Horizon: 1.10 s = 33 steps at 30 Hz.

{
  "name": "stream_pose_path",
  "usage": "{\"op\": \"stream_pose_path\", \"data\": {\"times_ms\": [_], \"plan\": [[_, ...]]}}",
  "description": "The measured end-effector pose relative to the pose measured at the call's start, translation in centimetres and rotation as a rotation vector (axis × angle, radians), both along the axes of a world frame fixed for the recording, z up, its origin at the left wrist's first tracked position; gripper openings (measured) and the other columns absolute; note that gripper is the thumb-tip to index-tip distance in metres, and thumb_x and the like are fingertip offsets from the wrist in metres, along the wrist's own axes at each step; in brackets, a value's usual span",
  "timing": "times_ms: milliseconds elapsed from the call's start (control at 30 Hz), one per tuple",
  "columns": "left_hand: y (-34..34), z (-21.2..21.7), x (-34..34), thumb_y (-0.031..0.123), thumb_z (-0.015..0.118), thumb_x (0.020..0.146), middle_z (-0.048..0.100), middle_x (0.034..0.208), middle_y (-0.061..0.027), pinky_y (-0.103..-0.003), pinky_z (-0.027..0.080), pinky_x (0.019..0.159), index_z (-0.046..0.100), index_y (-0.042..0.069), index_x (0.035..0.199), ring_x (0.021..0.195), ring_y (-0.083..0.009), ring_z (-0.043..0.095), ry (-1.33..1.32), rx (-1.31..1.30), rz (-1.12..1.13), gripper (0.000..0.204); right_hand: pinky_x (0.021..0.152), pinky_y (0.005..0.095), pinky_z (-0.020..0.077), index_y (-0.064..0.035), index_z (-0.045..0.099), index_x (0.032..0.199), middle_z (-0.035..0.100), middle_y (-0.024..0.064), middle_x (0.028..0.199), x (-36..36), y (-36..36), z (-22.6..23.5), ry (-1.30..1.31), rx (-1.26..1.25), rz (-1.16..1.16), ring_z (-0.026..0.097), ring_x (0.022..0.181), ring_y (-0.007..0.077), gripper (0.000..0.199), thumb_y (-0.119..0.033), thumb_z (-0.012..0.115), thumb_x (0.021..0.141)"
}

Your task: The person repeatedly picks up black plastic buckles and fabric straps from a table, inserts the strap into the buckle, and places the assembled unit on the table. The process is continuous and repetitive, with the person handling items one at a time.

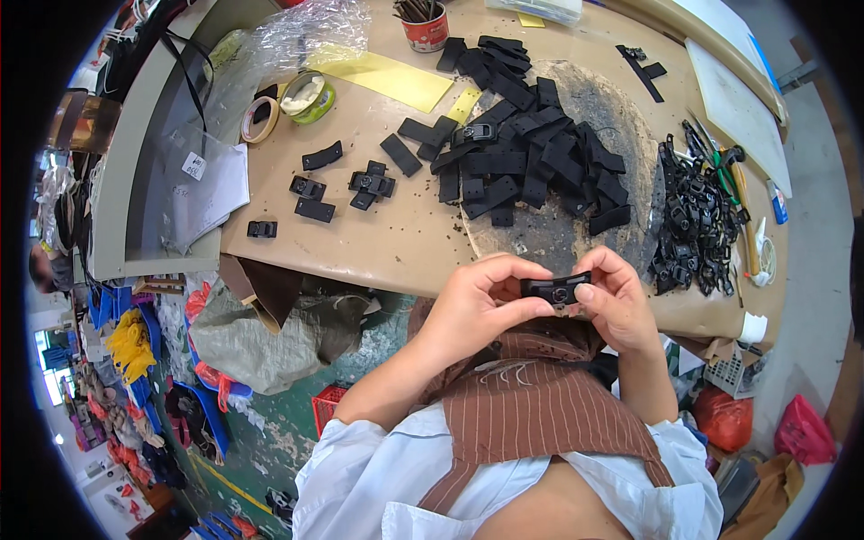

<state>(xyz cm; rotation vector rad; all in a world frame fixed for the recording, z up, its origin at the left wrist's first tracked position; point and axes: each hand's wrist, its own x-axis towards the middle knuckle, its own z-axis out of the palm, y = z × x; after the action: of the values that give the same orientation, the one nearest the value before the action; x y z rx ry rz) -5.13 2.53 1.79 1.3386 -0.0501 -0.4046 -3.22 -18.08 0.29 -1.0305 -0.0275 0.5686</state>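
Observation:
Between my two hands, at the table's near edge, is a black buckle on a short strap [551, 290]. My left hand [481, 301] pinches its left end with thumb and fingers. My right hand [621, 304] grips the other end, the thumb lying on its front. Just beyond lies a heap of black strap pieces [531, 153], partly on a round worn board [621, 103]. A black buckle [474, 133] rests on the heap. To the left on the table are several straps with buckles [371, 184] and a lone small black buckle [262, 229].
At the right is a pile of black buckles [693, 220], with a wooden-handled hammer [745, 211] and green-handled pliers [723, 171] beside it. Farther back stand a red can [423, 27], a green tin [308, 97] and a tape roll [260, 120]. Yellow sheets [382, 79] lie near clear plastic.

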Motion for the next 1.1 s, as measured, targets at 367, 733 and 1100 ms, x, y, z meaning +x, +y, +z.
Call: {"op": "stream_pose_path", "data": {"times_ms": [367, 733, 1100], "plan": [[-1.0, -1.4, 0.0, -0.003, 0.068, 0.076, 0.059, 0.098, -0.0076, -0.024, 0.050, 0.076, 0.063, -0.001, 0.091, 0.086, -0.0117, 0.060, -0.006, -0.179, 0.246, 0.016, 0.069, 0.0214, 0.0462, 0.0020, 0.058, 0.092, 0.055, 0.0034, 0.086, -0.2, 0.3, 0.4, -0.299, -0.129, -0.166, 0.054, 0.075, 0.0075, 0.015, 0.000, 0.066, 0.079], [0.3, -1.9, -0.6, -0.005, 0.065, 0.076, 0.055, 0.112, -0.0134, -0.024, 0.049, 0.083, 0.061, 0.000, 0.090, 0.091, -0.0138, 0.060, -0.124, -0.242, 0.061, 0.015, 0.079, 0.0225, 0.0403, 0.0023, 0.053, 0.098, 0.051, 0.0061, 0.095, 0.3, 0.4, 1.8, -0.253, -0.083, 0.005, 0.049, 0.087, 0.0090, 0.017, -0.001, 0.061, 0.083], [-0.3, -3.0, -0.3, -0.001, 0.064, 0.079, 0.059, 0.102, -0.0078, -0.020, 0.048, 0.065, 0.059, 0.004, 0.092, 0.075, -0.0094, 0.058, 0.222, -0.718, 0.261, 0.015, 0.081, 0.0227, 0.0417, -0.0001, 0.050, 0.104, 0.054, 0.0035, 0.099, -1.4, 2.1, 0.0, -0.172, -0.044, -0.072, 0.051, 0.091, 0.0088, 0.021, -0.001, 0.059, 0.085]]}}
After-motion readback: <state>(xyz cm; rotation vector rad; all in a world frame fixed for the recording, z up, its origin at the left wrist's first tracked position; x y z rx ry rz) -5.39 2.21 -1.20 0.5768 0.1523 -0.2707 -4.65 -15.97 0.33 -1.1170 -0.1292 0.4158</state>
